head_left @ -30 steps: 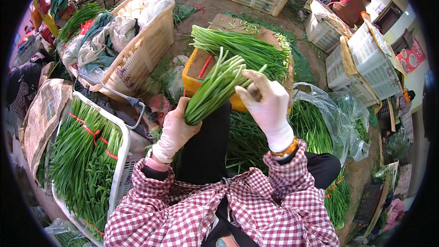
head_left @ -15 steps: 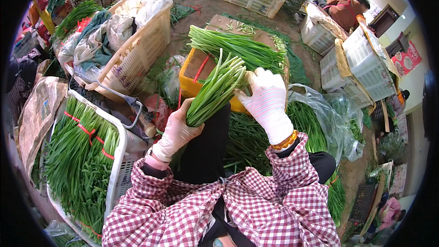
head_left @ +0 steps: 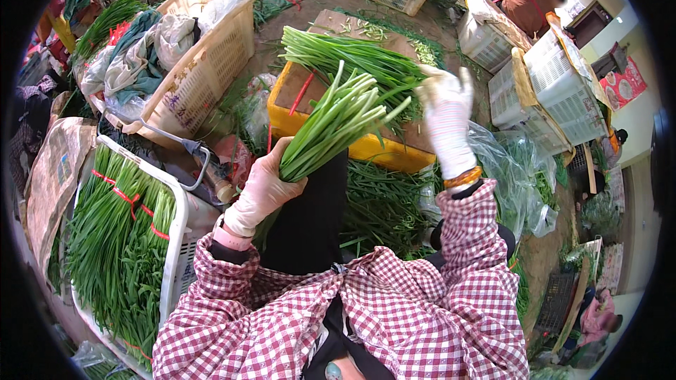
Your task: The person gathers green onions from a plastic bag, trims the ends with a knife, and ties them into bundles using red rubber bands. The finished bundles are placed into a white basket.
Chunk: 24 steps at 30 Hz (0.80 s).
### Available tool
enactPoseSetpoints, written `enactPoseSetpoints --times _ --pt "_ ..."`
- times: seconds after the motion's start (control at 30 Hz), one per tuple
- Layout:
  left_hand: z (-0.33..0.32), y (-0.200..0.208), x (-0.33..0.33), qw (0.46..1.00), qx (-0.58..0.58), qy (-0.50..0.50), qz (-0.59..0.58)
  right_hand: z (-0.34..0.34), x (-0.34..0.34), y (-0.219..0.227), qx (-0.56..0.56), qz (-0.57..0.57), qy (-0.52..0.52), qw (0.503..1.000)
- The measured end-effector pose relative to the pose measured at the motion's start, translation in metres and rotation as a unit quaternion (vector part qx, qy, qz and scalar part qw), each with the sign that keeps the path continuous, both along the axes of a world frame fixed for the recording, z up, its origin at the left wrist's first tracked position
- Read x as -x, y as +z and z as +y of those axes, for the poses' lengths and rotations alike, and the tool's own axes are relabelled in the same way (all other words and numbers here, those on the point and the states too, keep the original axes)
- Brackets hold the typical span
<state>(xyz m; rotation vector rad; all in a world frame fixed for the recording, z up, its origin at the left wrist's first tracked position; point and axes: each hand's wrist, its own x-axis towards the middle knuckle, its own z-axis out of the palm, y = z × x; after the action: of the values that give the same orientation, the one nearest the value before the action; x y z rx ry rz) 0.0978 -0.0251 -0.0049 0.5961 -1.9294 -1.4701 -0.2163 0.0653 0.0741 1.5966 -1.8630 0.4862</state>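
Observation:
My left hand (head_left: pixel 264 190), in a pale glove, is wrapped round a bunch of garlic chives (head_left: pixel 331 123), its whitish stem ends fanned up and to the right. My right hand (head_left: pixel 445 95), in a white striped glove, is raised at the right with fingers apart and holds nothing I can see. Its fingertips are beside the end of a second pile of chives (head_left: pixel 348 56), and whether they touch it I cannot tell. That pile lies on a brown board (head_left: pixel 320 88) on top of a yellow crate (head_left: pixel 387 155).
To my left stands a white crate (head_left: pixel 184 222) of chives tied with red bands. Behind it, a cream crate (head_left: pixel 232 49) holds cloths. Loose greens (head_left: pixel 380 200) lie before me, beside clear plastic (head_left: pixel 503 169) on the right. Farther right, a person (head_left: pixel 528 7) bends by white crates (head_left: pixel 567 84).
My right hand has moved away from the bunch, up and to the right, and its fingers have spread. The left hand still grips the bunch. The whole view has shifted slightly.

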Motion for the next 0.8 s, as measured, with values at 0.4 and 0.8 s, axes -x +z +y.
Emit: enactPoseSetpoints --times 0.4,0.8 --pt "0.015 0.009 0.006 0.986 0.119 0.103 -0.05 0.049 -0.076 -0.013 -0.142 -0.599 0.045 0.786" --pt "0.022 0.01 0.004 0.972 0.185 0.123 -0.077 0.01 -0.108 -0.042 -0.09 -0.791 0.143 0.588"
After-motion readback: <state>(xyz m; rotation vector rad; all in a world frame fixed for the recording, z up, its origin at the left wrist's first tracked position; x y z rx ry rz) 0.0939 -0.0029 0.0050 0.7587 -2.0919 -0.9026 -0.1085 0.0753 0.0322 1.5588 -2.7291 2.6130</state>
